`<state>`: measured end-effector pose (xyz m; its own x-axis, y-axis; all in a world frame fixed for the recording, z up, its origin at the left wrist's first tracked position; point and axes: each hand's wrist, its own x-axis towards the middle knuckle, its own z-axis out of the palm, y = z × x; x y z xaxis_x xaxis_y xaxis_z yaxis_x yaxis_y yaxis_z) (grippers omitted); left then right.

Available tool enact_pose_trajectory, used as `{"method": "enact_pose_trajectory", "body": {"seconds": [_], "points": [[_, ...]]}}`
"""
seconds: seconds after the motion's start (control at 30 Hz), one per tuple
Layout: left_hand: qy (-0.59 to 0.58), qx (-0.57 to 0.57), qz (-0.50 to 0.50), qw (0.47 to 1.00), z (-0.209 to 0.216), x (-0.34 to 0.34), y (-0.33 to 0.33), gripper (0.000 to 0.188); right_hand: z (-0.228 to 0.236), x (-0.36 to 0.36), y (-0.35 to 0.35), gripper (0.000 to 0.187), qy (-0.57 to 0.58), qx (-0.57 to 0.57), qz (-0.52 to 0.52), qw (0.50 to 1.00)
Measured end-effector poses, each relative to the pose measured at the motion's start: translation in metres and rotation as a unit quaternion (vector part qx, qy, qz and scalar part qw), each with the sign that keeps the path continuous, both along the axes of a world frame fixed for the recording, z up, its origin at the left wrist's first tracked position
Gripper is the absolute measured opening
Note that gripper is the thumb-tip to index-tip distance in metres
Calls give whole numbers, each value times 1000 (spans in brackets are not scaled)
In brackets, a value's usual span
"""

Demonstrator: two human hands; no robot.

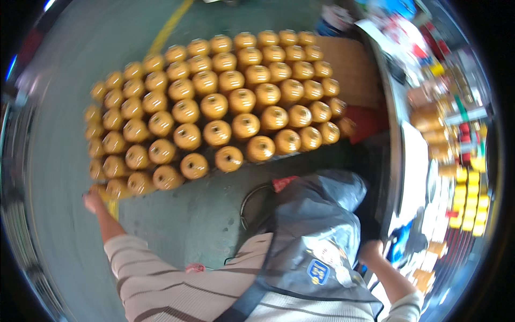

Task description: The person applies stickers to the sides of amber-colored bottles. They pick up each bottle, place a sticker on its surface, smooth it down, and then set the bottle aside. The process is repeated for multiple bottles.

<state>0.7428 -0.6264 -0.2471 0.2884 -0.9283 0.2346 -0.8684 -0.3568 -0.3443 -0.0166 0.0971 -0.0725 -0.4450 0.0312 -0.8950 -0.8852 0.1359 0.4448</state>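
Note:
Rows of glossy orange-yellow rounded parts (217,132), each with a small dark hole in its top, stand close together in a large block ahead of me. My left hand (92,203) reaches far out to the block's near left corner, right beside the corner part (99,190). Its fingers look closed, but what they grip is too small and blurred to make out. By the workbench (396,161) edge on my right is my right hand (371,251), held low beside my dark apron (316,236). Blur hides its finger positions.
A brown board (348,70) lies at the block's right end, with a red surface (370,124) below it. The workbench carries a white sheet (414,161), orange parts (429,118) and yellow pieces (469,201). A dark cable (247,206) loops on the green floor (214,209).

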Motion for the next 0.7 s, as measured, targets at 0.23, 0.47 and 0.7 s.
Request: {"method": "enact_pose_trajectory", "body": {"seconds": [0.23,0.47,0.7], "points": [[465,-237,-123,844,56,-293,38,36,78,-3,-47,23,72,-353,-178,916],[782,184,-464,375,186,-723,295,26,118,4,1,35,-40,-645,-596,477],[500,379,-776,56,277,-847,502,23,114,72,56,30,161,-725,-667,-54]]}}
